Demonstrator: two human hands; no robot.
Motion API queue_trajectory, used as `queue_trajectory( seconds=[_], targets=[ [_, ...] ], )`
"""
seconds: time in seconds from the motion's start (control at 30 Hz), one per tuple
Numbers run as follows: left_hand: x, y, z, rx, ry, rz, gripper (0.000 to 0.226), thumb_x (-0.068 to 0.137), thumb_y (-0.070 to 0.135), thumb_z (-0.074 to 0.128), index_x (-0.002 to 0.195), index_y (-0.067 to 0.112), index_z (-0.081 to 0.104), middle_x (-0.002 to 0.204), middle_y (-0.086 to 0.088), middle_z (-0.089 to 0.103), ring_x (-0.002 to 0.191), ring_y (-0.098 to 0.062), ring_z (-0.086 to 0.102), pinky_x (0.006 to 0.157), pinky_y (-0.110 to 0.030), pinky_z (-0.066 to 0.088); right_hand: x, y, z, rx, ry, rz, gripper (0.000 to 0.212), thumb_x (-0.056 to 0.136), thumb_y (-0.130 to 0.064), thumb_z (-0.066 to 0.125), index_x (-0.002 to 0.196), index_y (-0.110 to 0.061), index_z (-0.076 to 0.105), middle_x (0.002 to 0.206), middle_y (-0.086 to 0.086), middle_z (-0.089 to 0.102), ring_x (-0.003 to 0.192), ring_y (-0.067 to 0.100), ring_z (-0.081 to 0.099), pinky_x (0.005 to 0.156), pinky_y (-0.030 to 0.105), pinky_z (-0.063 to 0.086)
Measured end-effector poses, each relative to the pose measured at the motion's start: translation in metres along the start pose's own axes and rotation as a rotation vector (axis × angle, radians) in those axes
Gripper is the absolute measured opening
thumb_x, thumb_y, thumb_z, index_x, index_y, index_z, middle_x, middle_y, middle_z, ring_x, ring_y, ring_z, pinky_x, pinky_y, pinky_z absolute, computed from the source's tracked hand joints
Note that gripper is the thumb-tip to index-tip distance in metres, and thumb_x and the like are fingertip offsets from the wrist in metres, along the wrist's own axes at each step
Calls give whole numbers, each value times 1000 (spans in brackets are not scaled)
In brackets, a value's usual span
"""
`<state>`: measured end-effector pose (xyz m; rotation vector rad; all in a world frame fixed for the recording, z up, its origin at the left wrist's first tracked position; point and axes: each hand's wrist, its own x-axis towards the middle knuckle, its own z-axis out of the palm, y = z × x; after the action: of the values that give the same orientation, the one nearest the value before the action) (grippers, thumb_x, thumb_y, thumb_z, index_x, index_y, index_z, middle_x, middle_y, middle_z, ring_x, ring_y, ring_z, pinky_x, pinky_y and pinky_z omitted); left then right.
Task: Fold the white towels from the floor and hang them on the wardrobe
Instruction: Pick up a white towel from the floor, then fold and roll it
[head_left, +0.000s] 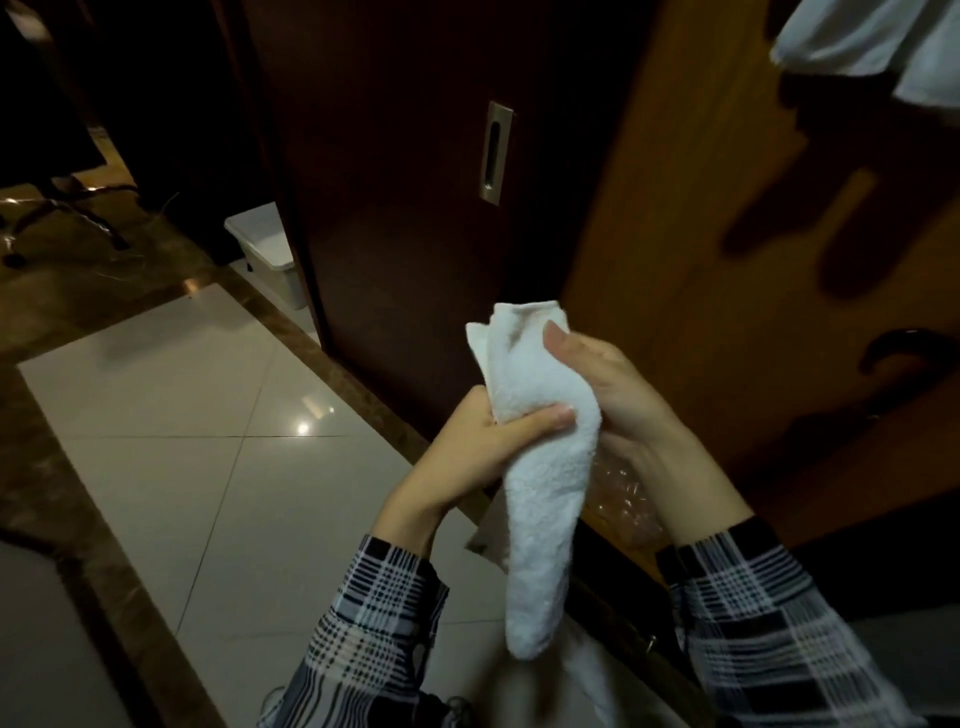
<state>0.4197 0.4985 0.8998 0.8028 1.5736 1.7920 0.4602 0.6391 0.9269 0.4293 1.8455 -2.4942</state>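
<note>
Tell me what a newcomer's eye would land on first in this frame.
The white towel at centre, folded long and hanging down, gripped by the left hand and the right hand. Next, more white cloth hanging at top right over the lighter wooden door.

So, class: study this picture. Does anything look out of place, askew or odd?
Mildly. The white towel gripped by the left hand and right hand is bunched into a drooping roll, not folded flat. Crumpled clear plastic lies by the wardrobe base.
</note>
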Motion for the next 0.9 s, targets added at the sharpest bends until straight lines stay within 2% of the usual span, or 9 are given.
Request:
queue_trajectory(
  seconds=[0.1, 0.23, 0.3, 0.4, 0.5, 0.57, 0.67, 0.8, 0.9],
  targets=[
    [2, -3, 0, 151, 11, -24, 35, 79, 38, 71, 101, 12, 68, 96, -7, 73, 91, -19, 70, 85, -40, 56, -1, 25, -7, 143, 15, 95, 66, 80, -50, 60, 129, -6, 54, 122, 20, 63, 112, 32, 62, 90, 41, 53],
    [5, -3, -2, 190, 160, -17, 26, 81, 38, 72, 89, 14, 69, 87, -8, 73, 85, -21, 71, 83, -47, 56, -2, 57, -14, 240, -3, 66, 89, 52, -59, 84, 121, -9, 59, 119, 16, 66, 112, 26, 63, 88, 35, 54],
    [8, -1, -3, 193, 271, -22, 14, 83, 32, 71, 83, 18, 69, 86, -8, 74, 84, -19, 71, 83, -48, 55, -3, 72, -16, 205, 0, 74, 79, 49, -50, 89, 108, -4, 64, 105, 14, 71, 99, 22, 68, 78, 28, 55],
    [13, 0, -6, 220, 354, -34, 4, 84, 27, 70, 83, 24, 68, 88, -2, 73, 82, -13, 70, 82, -42, 57, -5, 87, -18, 96, -24, 137, 50, 64, -28, 84, 102, -3, 64, 96, 11, 72, 90, 21, 69, 75, 27, 55],
    [13, -1, -10, 212, 406, -59, 6, 84, 28, 70, 84, 22, 67, 87, -3, 73, 81, -14, 71, 81, -41, 57, -10, 95, -24, 9, -109, 204, 59, 58, -25, 83, 108, -1, 61, 98, 11, 72, 94, 22, 69, 79, 29, 54],
    [12, -2, -13, 144, 464, -69, 5, 85, 26, 70, 82, 23, 66, 83, 1, 73, 80, -13, 71, 80, -40, 58, -14, 101, -27, -73, -154, 237, 73, 47, -37, 91, 105, -2, 63, 98, 8, 73, 94, 21, 69, 78, 27, 54],
    [11, -3, -19, -18, 565, -49, 3, 86, 24, 67, 85, 22, 65, 83, 1, 74, 82, -13, 71, 79, -38, 58, -23, 114, -32, -195, -104, 300, 89, 32, -54, 91, 102, -5, 64, 95, 4, 73, 89, 17, 69, 74, 24, 53],
    [11, -10, -30, -124, 692, -13, 9, 89, 28, 63, 97, 23, 62, 99, 0, 72, 93, -14, 69, 86, -39, 56, -32, 123, -33, -196, 2, 311, 70, 39, -38, 82, 98, -6, 64, 96, 8, 69, 84, 17, 68, 74, 28, 53],
    [11, -18, -34, -212, 737, -20, 30, 91, 30, 61, 117, 16, 58, 113, -4, 68, 102, -15, 67, 91, -39, 54, -34, 119, -36, -122, 19, 280, 56, 48, -29, 81, 97, -8, 64, 90, 5, 72, 78, 11, 70, 67, 23, 53]
  ],
)
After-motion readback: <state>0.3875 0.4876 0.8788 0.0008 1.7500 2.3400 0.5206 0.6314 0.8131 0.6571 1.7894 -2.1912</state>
